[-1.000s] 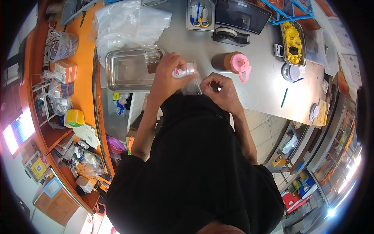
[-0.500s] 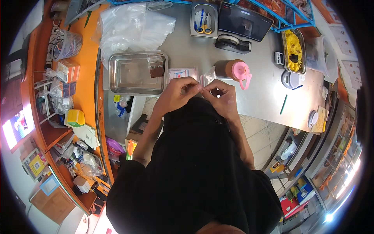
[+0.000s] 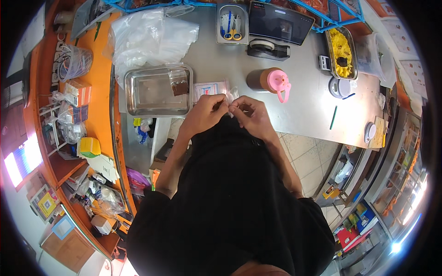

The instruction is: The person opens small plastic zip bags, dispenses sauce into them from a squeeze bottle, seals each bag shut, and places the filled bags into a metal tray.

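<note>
Both hands meet at the table's front edge. My left hand (image 3: 208, 114) is closed, thumb and forefinger pinching the edge of a small clear plastic bag (image 3: 234, 94). Right beside it, my right hand (image 3: 252, 116) pinches the same bag, fingertips nearly touching the left ones. The bag's contents cannot be made out. Just beyond my left hand lies a flat pack of clear bags with a coloured print (image 3: 211, 88). To the left stands a steel tray (image 3: 130, 99) holding a small clear bag with brown contents (image 3: 180, 88).
A brown bottle with a pink lid (image 3: 278, 82) stands right of my hands. Behind are a tape dispenser (image 3: 269, 50), a tray of scissors and pens (image 3: 232, 39), a tablet (image 3: 281, 23) and large plastic bags (image 3: 149, 37). Farther right: yellow food in a tray (image 3: 341, 50), a green stick (image 3: 333, 117).
My right hand has turned slightly and drawn in toward the left, and the bag now stands narrower between them. The whole view has shifted a little.
</note>
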The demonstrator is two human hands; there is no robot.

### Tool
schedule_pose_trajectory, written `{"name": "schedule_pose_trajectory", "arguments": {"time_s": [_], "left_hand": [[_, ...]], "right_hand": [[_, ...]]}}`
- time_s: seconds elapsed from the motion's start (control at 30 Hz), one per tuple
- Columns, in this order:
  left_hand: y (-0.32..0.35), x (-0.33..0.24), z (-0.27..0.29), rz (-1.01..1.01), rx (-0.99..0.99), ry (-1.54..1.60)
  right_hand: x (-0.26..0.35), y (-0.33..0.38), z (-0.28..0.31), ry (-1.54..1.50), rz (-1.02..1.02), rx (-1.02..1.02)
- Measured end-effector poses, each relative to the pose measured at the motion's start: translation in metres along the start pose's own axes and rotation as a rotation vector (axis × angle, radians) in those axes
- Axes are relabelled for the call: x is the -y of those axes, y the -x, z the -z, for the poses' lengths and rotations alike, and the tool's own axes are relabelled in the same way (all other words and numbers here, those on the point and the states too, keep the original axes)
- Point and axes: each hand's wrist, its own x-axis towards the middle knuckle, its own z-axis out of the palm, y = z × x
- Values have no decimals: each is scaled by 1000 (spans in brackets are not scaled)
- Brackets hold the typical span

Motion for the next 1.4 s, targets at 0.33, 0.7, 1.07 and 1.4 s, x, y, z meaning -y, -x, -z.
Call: {"name": "schedule_pose_trajectory", "arguments": {"time_s": [0.33,0.7,1.07,1.4], "left_hand": [[6,11,-22,-214,-345,-204],[9,-2,-15,-267,-182,-195],[12,-32,-2,-458,-216,-294],[6,-15,-3,-490,-204,-42]], "right_hand": [[-2,7,-16,619,310,-249],[26,9,-17,531,421,-232],[44,21,-4,115,152,-69],[11,28,36,-140,-227,149]]}}
